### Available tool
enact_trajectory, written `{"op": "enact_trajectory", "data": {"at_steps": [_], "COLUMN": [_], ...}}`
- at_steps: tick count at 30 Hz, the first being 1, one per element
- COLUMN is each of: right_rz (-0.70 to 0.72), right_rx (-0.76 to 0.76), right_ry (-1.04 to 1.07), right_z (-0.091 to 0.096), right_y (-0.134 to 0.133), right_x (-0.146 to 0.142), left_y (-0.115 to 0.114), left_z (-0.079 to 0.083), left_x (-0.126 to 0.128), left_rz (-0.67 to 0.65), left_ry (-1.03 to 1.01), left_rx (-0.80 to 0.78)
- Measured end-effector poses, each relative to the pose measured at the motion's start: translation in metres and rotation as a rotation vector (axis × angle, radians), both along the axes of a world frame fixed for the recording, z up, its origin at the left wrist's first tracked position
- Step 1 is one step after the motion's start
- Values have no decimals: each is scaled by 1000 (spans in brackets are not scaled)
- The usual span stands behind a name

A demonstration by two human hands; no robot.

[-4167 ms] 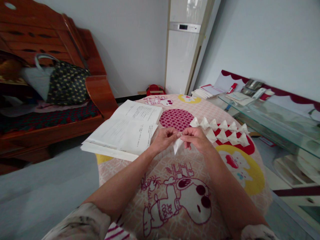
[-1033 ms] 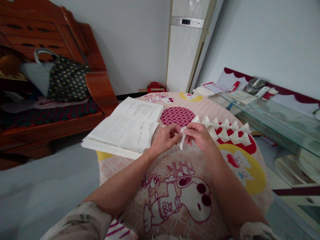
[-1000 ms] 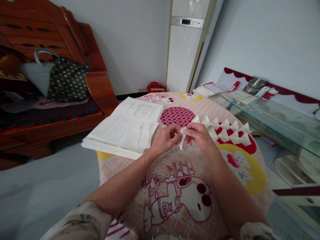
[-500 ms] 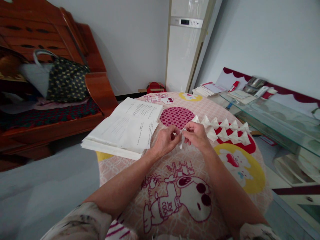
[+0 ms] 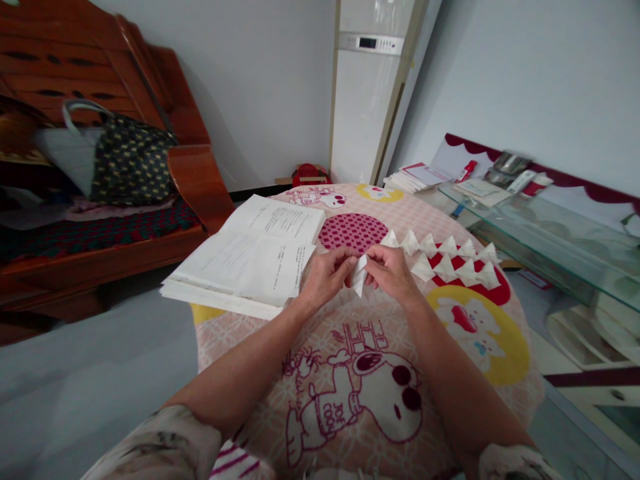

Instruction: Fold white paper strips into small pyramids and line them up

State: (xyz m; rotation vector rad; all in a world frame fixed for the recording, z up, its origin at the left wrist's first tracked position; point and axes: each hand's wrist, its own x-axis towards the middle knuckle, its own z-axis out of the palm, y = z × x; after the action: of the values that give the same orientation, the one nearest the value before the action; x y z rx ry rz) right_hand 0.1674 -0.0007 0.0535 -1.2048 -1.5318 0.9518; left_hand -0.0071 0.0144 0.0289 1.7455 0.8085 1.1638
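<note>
Between my two hands is a small folded piece of white paper [image 5: 359,275], with a pointed lower end. My left hand [image 5: 330,272] pinches its left side between thumb and fingers. On the other side, my right hand [image 5: 390,270] has its thumb and fingertips closed on the upper right edge. To the right of my hands, several folded paper triangles [image 5: 447,269] stand in two rows on the tablecloth. An open book [image 5: 245,260] with printed pages lies to the left, close to my left hand.
A patterned cloth [image 5: 370,393] covers the round table. At the right stands a glass-topped cabinet [image 5: 555,233] holding metal bowls [image 5: 507,167] and a paper stack [image 5: 415,179]. A wooden bench [image 5: 185,180] with a dark patterned bag [image 5: 133,160] is at the left.
The folded paper has turned so that more of its flat white face shows between my hands. My left fingers have shifted slightly on it. The rows of triangles and the book are unchanged.
</note>
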Motion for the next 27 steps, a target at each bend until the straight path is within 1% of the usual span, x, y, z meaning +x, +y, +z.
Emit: {"op": "enact_trajectory", "data": {"at_steps": [3,8,11,14,17,20,22,24,25,27], "right_rz": [31,57,78,112,81,50,70,96,106,120], "right_rx": [-45,-74,-81,-79,-25,84,172,274,323,386], "right_ry": [39,153,166,133,125,82,15,-65,-98,-147], "right_z": [0,4,6,5,4,3,3,3,2,1], "right_y": [1,-2,-4,-4,-4,-6,-8,-10,-10,-11], "right_x": [2,5,7,10,13,12,9,5,4,1], "left_y": [3,7,8,9,11,15,18,20,22,23], "left_z": [0,-3,-3,-1,-1,-2,-4,-5,-6,-7], "left_x": [0,0,-1,-3,-5,-6,-5,-5,-5,-5], "left_rz": [-25,-88,-102,-85,-43,87,187,222,198,85], "left_ry": [23,-50,-66,-31,23,-10,-89,-187,-228,-285], "left_rx": [-11,-87,-95,-49,3,12,-52,-185,-271,-443]}}
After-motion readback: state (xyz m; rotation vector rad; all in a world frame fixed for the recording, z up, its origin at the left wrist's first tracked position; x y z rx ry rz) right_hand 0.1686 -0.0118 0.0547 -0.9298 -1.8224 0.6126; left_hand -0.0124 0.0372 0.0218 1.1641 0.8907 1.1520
